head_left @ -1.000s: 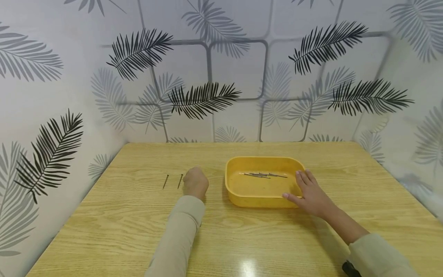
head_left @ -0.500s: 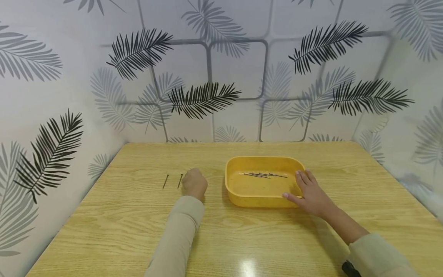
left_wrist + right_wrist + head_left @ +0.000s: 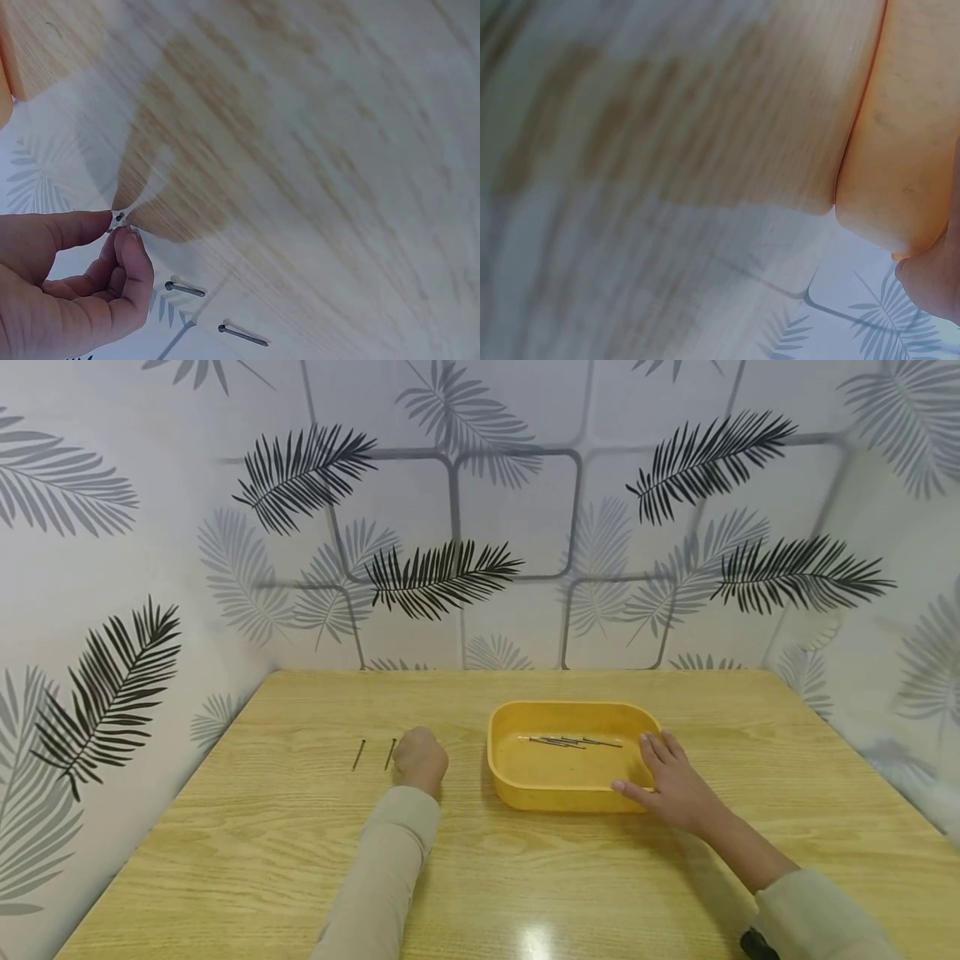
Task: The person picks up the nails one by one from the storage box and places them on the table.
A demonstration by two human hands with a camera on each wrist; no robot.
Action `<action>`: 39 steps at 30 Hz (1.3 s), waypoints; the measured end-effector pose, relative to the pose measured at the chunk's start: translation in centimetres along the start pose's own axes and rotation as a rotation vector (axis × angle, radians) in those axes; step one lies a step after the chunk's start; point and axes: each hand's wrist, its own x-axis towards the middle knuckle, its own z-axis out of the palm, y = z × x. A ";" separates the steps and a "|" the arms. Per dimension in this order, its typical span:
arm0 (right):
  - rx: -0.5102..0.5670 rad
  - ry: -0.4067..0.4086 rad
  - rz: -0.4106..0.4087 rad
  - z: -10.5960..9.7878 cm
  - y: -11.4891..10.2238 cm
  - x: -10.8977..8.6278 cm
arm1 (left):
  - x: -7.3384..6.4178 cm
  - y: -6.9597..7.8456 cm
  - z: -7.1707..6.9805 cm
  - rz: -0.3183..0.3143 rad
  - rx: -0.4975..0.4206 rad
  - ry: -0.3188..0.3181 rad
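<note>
My left hand is low over the table, left of the yellow plastic tray. In the left wrist view its thumb and fingertips pinch a small dark nail, mostly hidden by the fingers. Two more nails lie side by side just left of that hand, a nearer one and a farther one. Several nails lie loosely together inside the tray. My right hand rests on the tray's right end, fingers spread over the rim and thumb along the front edge.
The wood-grain table reaches back to a wall with a leaf pattern. A small black object shows beside the right sleeve at the bottom edge.
My left hand has shifted very slightly to the left. The right hand, the tray and the nails lying in view stay where they were.
</note>
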 end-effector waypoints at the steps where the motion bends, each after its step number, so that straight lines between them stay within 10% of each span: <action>1: 0.000 0.000 0.000 0.0 0.0 0.0 | 0.0 0.0 0.0 0.002 -0.004 0.006; 39: -0.022 0.004 0.001 0.1 0.1 0.2 | 0.7 0.4 -0.9 0.140 0.007 0.047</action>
